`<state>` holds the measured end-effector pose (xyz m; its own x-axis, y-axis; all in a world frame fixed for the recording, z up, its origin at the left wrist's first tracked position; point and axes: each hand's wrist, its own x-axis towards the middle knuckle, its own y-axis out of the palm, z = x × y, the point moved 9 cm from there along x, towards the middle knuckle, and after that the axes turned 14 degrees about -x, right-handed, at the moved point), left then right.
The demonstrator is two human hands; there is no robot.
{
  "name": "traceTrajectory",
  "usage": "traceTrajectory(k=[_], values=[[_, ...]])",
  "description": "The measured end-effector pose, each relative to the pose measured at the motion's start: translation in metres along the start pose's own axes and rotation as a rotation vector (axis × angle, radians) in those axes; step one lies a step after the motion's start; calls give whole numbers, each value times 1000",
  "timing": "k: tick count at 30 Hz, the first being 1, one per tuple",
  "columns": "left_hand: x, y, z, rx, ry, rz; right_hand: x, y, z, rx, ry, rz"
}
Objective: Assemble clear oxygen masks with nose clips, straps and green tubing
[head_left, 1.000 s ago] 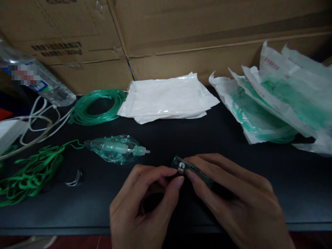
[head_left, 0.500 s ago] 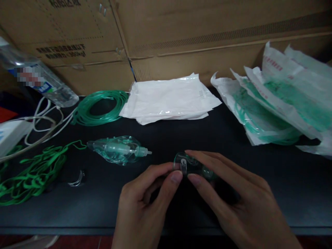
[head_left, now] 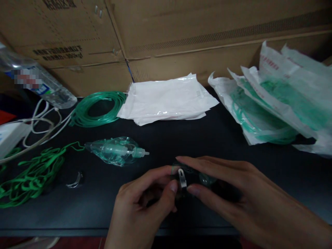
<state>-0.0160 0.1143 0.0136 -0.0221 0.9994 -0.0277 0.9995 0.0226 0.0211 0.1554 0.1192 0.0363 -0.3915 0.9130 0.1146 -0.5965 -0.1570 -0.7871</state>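
Between my two hands is a clear, green-tinted oxygen mask (head_left: 206, 178), mostly covered by my fingers. A small metal nose clip (head_left: 182, 179) with a slot at its end shows on the mask. My left hand (head_left: 146, 197) is closed on the mask's left edge, with the thumb beside the clip. My right hand (head_left: 233, 190) grips the mask from the right, fingers over the top and thumb tip near the clip. Another clear mask (head_left: 116, 151) with a pale connector lies on the dark table, left of and beyond my hands.
Green elastic straps (head_left: 36, 176) and loose metal strips (head_left: 75, 180) lie left. Behind are coiled green tubing (head_left: 100, 109), a plastic bottle (head_left: 38, 77), white cables (head_left: 38, 119) and stacked white packets (head_left: 166, 98). Packaged green tubing (head_left: 264, 114) rests at right, before a cardboard box (head_left: 207, 20).
My right hand has shifted slightly and lies flatter over the mask. The nose clip now tilts and shows more of its length. The view has moved a little.
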Motion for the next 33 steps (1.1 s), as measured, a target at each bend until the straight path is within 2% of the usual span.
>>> traceTrajectory(k=[3, 6, 12, 15, 20, 23, 26, 29, 31, 33], values=[[-1, -3, 0, -6, -9, -50, 2, 2, -3, 30, 35, 48], [0, 3, -2, -53, 18, 3, 7, 2, 4, 72, 12, 70], [-4, 1, 3, -162, -75, -105, 12, -4, 12, 108, 10, -26], [-6, 2, 6, -169, -116, -121, 10, 0, 14, 99, -13, -48], [-5, 3, 7, -131, -117, -119, 7, -3, 19, 43, -74, -163], [-6, -1, 5, -126, -62, -188, 7, -4, 20, 41, -77, -198], [-11, -12, -7, -47, 125, -287, 6, -5, 17, 25, -58, -243], [-13, -6, -19, 141, 285, -178, 3, -5, 17, -2, -69, -278], [-12, -2, -19, 217, 302, -103, 1, -4, 19, -11, -84, -287], [-10, -1, -19, 236, 290, -97, 1, -3, 19, -20, -90, -294]])
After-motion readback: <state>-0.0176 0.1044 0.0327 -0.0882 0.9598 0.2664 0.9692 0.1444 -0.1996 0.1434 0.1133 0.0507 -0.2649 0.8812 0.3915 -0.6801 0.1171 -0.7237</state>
